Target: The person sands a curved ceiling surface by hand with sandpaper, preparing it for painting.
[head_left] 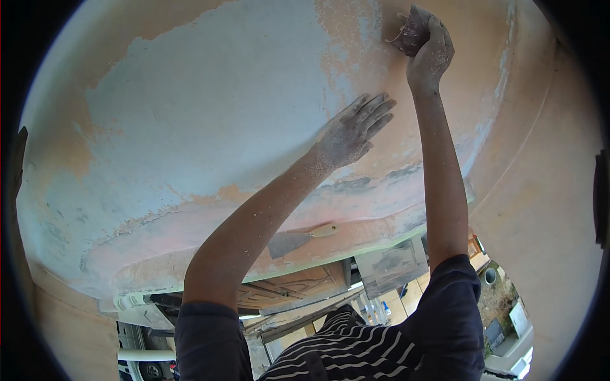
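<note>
My right hand (433,56) is closed around a folded, dark reddish-brown sheet of sandpaper (413,32) and holds it against the upper right of a large curved panel (216,95). The panel has pale blue-grey patches over an orange-tan coat. Lower and further left, my left hand (356,130) lies flat on the panel with its fingers stretched out, holding nothing. Whitish dust covers both hands. Below my left forearm, a putty knife (298,240) with a wide grey blade and a pale handle rests on the panel's lower ledge.
Under the panel's lower edge are a grey board (392,267) and brown panelled wood (292,286). A vehicle wheel (151,369) shows at the bottom left. A round grey pipe or bucket (489,276) stands on the ground at the right.
</note>
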`<state>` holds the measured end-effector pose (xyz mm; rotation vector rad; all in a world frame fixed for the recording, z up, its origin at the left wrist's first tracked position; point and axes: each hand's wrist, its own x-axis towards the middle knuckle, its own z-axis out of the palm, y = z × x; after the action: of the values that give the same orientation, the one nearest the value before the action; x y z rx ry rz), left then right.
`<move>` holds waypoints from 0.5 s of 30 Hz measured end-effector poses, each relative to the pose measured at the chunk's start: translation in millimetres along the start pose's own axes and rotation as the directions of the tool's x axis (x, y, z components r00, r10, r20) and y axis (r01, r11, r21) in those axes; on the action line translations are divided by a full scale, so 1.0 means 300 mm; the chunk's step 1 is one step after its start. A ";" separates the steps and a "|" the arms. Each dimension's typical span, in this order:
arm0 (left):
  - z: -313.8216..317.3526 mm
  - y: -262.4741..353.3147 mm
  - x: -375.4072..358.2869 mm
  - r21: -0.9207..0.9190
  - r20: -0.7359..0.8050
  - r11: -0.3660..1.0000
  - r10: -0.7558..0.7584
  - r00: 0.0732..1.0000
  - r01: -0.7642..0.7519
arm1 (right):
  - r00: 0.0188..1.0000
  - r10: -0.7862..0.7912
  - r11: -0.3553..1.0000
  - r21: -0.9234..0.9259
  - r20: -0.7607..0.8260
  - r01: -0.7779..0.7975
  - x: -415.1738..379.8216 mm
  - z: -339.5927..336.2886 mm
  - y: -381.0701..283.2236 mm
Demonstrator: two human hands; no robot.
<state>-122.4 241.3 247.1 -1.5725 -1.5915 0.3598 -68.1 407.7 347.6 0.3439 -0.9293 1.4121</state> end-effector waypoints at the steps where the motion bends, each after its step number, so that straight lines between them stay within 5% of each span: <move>1: 0.008 0.015 -0.021 0.005 0.002 0.999 0.033 0.999 -0.033 | 1.000 0.011 1.000 -0.017 0.027 -0.011 0.000 -0.017 -0.003; 3: 0.024 0.042 -0.056 -0.012 0.001 0.994 0.110 0.994 -0.110 | 0.995 0.032 0.999 -0.041 0.098 -0.028 -0.035 -0.075 -0.020; 5: 0.017 0.049 -0.092 -0.043 -0.006 0.981 0.190 0.982 -0.190 | 0.974 0.218 0.975 -0.055 0.054 -0.215 -0.165 -0.147 -0.051; 8: -0.116 0.108 -0.159 -0.456 0.486 0.879 0.118 0.866 0.136 | 0.893 0.441 0.895 -0.111 0.088 -0.431 -0.501 -0.257 -0.146; 10: -0.084 0.173 -0.298 -0.530 0.333 0.835 0.042 0.942 0.150 | 0.796 0.604 0.795 -0.112 0.039 -0.597 -0.752 -0.364 -0.181; 12: -0.167 0.222 -0.401 -0.640 0.497 0.666 -0.019 0.867 0.382 | 0.677 0.729 0.659 -0.164 -0.101 -0.734 -1.006 -0.495 -0.191; 15: -0.183 0.345 -0.612 -0.737 0.312 0.528 -0.288 0.905 0.422 | 0.476 0.826 0.467 -0.105 -0.302 -0.878 -1.321 -0.605 -0.228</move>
<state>-40.1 70.4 140.2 -1.7833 -2.3360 -0.5822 100.8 251.8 -29.0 -0.5879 -1.1454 2.1732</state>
